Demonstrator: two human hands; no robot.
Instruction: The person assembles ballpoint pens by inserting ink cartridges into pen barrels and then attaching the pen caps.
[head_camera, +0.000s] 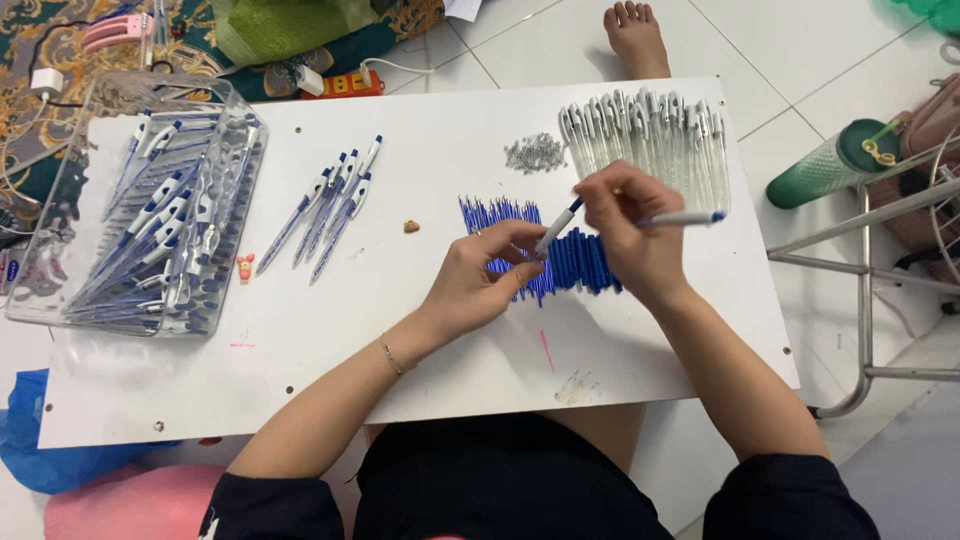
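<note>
Blue-and-white finished pens (165, 235): many in clear plastic tray (60, 200), some more on white desk (420, 330).
Left: white barrels (650, 140), blue refills (500, 215).
Hands: left hand (480, 285) and right hand (630, 225) both pinch one pen part (558, 226); the right holds a second white-and-blue pen piece (685, 217) too.

Open board (300, 330) near edge; refills (500, 215), springs (535, 152), barrels (650, 135) crowding far right, bin (60, 300) on left.

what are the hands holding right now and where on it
Both hands, left hand and right hand, pinch one pen part at its ends; the right also grips a pen barrel mid-length.
</note>
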